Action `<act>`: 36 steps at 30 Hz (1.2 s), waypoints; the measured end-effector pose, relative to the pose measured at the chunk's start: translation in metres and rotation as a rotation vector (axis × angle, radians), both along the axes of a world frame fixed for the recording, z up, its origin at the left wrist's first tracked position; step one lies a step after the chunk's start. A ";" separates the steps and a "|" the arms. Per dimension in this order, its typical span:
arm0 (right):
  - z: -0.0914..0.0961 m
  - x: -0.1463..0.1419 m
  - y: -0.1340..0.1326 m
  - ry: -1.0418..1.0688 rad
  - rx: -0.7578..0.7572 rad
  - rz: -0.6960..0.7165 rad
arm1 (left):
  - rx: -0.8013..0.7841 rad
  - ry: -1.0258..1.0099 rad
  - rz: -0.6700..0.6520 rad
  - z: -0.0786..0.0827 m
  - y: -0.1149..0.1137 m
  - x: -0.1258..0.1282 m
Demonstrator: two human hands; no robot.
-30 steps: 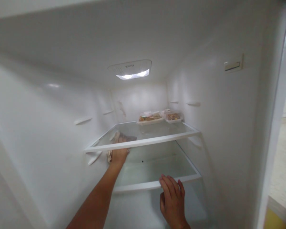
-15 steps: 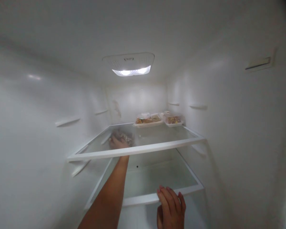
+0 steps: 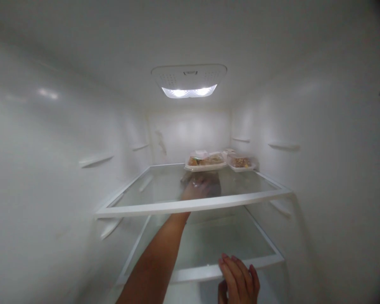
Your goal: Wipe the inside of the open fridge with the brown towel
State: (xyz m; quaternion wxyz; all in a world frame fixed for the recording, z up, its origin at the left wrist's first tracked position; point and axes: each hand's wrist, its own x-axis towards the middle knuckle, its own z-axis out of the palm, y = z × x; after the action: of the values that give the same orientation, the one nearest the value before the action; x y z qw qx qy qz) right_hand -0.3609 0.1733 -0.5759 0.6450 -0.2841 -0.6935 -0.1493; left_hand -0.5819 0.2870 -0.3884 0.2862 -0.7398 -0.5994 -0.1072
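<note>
Seen through the glass of the upper shelf (image 3: 164,207), my left hand (image 3: 194,190) is closed on a dark bag (image 3: 213,184) with a shiny, see-through wrapping. Blur and the glass hide what the bag contains. My left arm reaches in over the lower shelf (image 3: 196,274), below the upper one. At that lower shelf's white front edge, my right hand (image 3: 239,278) rests its extended fingertips on the rim, with the thumb lower down. Nothing loose shows in the right hand.
On the upper shelf at the back stand a wrapped food tray (image 3: 205,162) and, to its right, a smaller clear-lidded food box (image 3: 240,162). A lit lamp (image 3: 190,90) is set in the fridge ceiling. Moulded shelf supports (image 3: 96,161) stick out from both side walls.
My left hand has carried the dark bag from the left side to the middle beneath the upper shelf. The view has turned slightly left; my right hand stays at the lower shelf's edge.
</note>
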 end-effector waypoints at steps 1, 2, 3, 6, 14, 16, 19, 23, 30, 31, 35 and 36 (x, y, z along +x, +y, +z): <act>-0.001 0.001 0.000 -0.005 -0.001 0.001 | 0.018 -0.015 0.043 0.000 -0.005 -0.003; -0.001 0.001 0.000 -0.009 -0.002 0.002 | 0.043 -0.040 0.099 0.000 -0.012 -0.008; -0.002 0.002 0.000 -0.013 -0.003 0.005 | 0.078 -0.074 0.167 -0.001 -0.020 -0.014; 0.000 0.002 0.000 -0.018 0.000 0.014 | 0.215 -0.210 0.416 -0.004 -0.045 -0.034; 0.007 -0.002 -0.001 0.040 0.026 0.021 | 0.404 -0.437 0.747 0.004 -0.058 -0.039; 0.006 -0.003 -0.002 0.043 0.007 0.025 | 0.371 -0.395 0.727 0.004 -0.055 -0.035; 0.004 -0.003 -0.005 0.021 -0.028 0.025 | 0.255 -0.285 0.600 0.002 -0.052 -0.032; 0.002 -0.001 -0.006 0.004 -0.041 0.029 | 0.117 -0.163 0.404 -0.001 -0.040 -0.027; 0.002 0.002 -0.007 -0.034 -0.039 0.015 | 0.000 -0.043 0.189 -0.006 -0.012 -0.001; 0.003 0.003 -0.007 -0.038 -0.043 0.019 | -0.012 -0.037 0.175 -0.006 -0.012 0.000; 0.006 0.007 -0.009 -0.081 -0.054 0.030 | -0.071 -0.041 0.158 -0.007 -0.022 -0.002; 0.007 0.008 -0.009 -0.094 -0.057 0.028 | -0.080 -0.049 0.165 -0.006 -0.025 -0.004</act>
State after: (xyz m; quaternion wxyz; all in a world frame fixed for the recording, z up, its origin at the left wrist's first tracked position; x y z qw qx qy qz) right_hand -0.3526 0.1644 -0.5690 0.6056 -0.2853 -0.7308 -0.1336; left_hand -0.5854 0.2618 -0.3943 0.2495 -0.6959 -0.6690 -0.0773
